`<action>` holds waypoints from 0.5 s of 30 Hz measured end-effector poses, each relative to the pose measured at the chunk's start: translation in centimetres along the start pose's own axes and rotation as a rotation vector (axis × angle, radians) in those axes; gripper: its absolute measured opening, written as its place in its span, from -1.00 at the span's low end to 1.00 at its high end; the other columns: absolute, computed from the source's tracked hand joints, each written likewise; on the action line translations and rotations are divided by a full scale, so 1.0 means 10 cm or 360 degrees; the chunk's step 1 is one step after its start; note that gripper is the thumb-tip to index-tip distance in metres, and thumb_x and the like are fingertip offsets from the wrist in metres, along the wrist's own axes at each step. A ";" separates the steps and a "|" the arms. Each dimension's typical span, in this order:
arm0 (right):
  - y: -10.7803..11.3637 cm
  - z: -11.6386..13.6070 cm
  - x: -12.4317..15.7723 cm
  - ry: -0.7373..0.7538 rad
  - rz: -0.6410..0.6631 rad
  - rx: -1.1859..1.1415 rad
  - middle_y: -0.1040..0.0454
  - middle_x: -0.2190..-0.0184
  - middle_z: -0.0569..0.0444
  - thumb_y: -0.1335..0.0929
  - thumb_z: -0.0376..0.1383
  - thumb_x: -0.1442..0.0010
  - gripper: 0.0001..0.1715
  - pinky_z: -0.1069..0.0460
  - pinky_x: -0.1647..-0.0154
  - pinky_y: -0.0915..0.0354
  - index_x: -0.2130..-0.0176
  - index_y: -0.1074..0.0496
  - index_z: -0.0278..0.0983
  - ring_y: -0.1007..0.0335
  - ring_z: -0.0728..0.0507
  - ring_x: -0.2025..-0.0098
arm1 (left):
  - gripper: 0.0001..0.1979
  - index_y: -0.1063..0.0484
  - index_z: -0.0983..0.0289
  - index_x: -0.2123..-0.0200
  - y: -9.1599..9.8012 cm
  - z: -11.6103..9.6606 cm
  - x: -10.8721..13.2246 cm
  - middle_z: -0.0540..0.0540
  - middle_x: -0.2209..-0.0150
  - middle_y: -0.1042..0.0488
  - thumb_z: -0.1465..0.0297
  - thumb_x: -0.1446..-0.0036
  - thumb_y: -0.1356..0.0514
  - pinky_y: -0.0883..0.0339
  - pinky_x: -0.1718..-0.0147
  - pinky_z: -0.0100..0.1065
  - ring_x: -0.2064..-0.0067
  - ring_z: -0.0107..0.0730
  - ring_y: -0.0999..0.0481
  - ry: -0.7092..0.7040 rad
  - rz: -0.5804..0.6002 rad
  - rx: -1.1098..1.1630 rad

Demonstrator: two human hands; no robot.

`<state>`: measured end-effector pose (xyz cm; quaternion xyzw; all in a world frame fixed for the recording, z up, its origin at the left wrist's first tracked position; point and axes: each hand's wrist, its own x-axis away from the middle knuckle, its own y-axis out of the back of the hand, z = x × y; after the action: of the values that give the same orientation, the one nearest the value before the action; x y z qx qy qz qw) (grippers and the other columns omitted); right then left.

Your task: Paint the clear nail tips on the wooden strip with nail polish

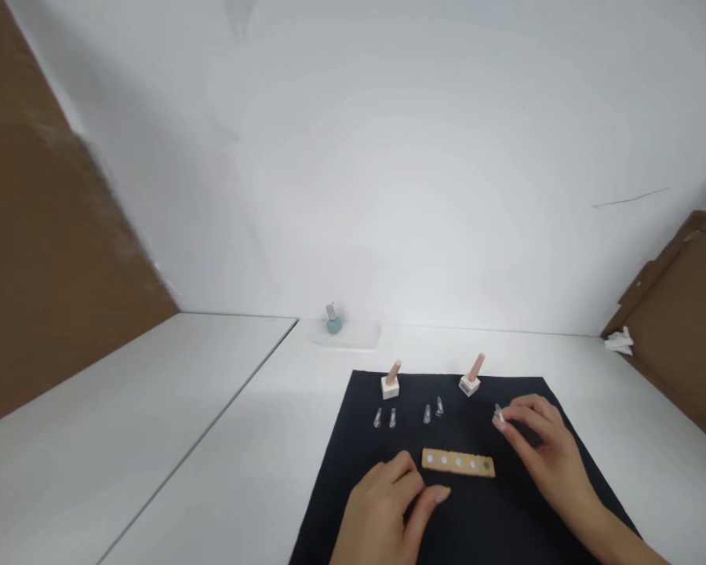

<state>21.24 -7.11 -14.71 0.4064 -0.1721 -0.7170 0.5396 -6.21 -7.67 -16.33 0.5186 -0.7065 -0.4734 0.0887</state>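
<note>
- White wall (388, 157) fills the far side; cardboard sheets (47, 235) stand along the left side and another (682, 314) on the right.
- White bench (153, 439), made of panels with a visible seam, runs up to the wall.
- Black mat (482, 522) lies on the bench, right of centre, its far edge angled in view.
- Right hand (544, 447) is over the mat's right part, fingertips closed on a clear piece (497, 414); only the tip of the piece shows past them.
- Left hand (380, 514) is at the mat's near edge, fingers loosely curled and parted, holding nothing, just beside the strip's left end.
- Wooden strip (457, 463) lies crosswise on the mat between the hands, with five round spots in a row, the rightmost darker.
- Two white blocks (390, 387) (469, 385) sit at the mat's far edge, well apart, each with a tilted pink peg.
- Four more clear pieces (392, 417) stand in two pairs on the mat, below the blocks.
- Teal bottle (334, 325) stands on a translucent sheet (358, 336) near the wall.
- Crumpled tissue (619, 341) lies at the bench's far right corner.
</note>
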 end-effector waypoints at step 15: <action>0.13 0.28 0.15 -0.0181 0.0150 -0.0583 -0.52 0.37 0.06 -0.49 0.01 -0.19 -0.68 -0.01 0.20 -0.43 0.40 -0.62 -0.16 -0.46 -0.16 0.31 | -0.73 -0.68 0.13 0.19 0.02 -0.50 -0.32 0.00 0.31 -0.55 0.52 -0.06 -0.29 -0.43 0.31 -0.37 0.34 -0.31 -0.54 0.0481 0.0220 0.0830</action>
<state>19.74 -9.47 -12.70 0.2517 -0.0876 -0.7321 0.6269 -1.81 -7.98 -12.31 0.5391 -0.8165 -0.1866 0.0886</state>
